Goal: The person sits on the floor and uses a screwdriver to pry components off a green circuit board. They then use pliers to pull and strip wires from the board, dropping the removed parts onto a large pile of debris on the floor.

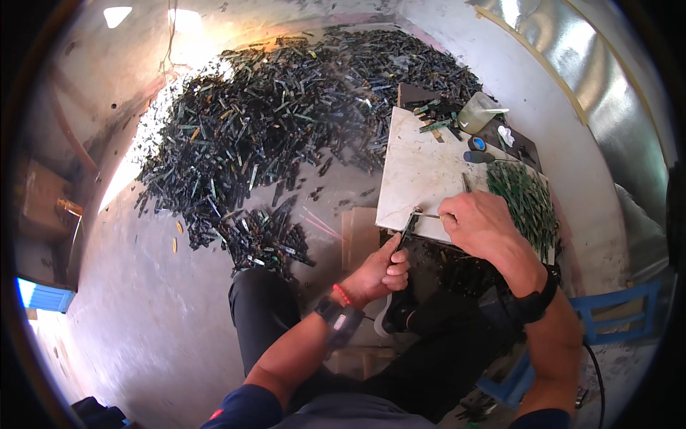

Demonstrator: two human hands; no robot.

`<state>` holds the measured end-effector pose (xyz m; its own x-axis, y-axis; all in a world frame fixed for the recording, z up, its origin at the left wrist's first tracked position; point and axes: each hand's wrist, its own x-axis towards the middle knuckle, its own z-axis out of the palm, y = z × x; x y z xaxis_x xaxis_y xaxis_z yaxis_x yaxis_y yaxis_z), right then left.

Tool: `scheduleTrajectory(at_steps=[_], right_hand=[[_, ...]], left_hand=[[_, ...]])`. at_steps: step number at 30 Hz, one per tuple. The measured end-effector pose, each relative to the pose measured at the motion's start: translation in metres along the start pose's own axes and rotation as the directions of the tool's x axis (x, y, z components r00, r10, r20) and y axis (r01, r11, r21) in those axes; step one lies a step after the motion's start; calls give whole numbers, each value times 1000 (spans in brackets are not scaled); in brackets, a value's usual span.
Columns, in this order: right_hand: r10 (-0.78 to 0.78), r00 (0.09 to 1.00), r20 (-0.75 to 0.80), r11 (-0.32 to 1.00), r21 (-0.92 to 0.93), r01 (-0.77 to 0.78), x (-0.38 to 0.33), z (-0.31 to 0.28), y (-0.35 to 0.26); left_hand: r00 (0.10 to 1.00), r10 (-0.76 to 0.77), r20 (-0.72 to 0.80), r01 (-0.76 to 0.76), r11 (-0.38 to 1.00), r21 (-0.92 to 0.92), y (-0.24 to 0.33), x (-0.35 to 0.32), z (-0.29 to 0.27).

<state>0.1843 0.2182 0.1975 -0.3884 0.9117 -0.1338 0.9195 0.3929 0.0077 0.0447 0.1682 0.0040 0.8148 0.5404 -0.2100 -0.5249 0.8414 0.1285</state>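
My left hand [380, 273] is closed around a narrow dark circuit-board strip [409, 230], which points up at the near edge of a white board [409, 163]. My right hand [475, 223] is closed on a thin metal rod-like tool [429, 215]; its far end meets the top of the strip. Most of the tool is hidden in my fist, so its exact kind does not show. Beside my right hand, many green strips [520, 200] lie heaped on the board's right side. A screwdriver [479, 156] with a dark handle rests just beyond.
A large heap of dark strips [286, 107] covers the floor ahead and to the left. On the board's far side stand a cloudy plastic cup [474, 114], a small blue-topped round container [476, 144] and crumpled white tissue [506, 136]. Blue plastic furniture [620, 314] is at right.
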Motion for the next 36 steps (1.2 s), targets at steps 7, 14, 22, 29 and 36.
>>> scheduleTrajectory(at_steps=[7, 14, 22, 29, 36], right_hand=[[-41, 998, 49, 995, -91, 45, 11, 2, -7], [66, 983, 173, 998, -31, -61, 9, -13, 2], [79, 972, 221, 996, -59, -68, 8, -15, 8], [86, 957, 277, 993, -98, -61, 15, -19, 1], [197, 913, 357, 977, 8, -214, 15, -16, 12]], left_hand=[[999, 41, -34, -40, 999, 5, -3, 1, -3], [988, 85, -132, -70, 991, 117, -9, 4, 8], [980, 106, -168, -76, 982, 174, -13, 6, 11], [961, 186, -207, -135, 962, 236, -19, 10, 9], [953, 189, -238, -135, 965, 225, -21, 11, 12]])
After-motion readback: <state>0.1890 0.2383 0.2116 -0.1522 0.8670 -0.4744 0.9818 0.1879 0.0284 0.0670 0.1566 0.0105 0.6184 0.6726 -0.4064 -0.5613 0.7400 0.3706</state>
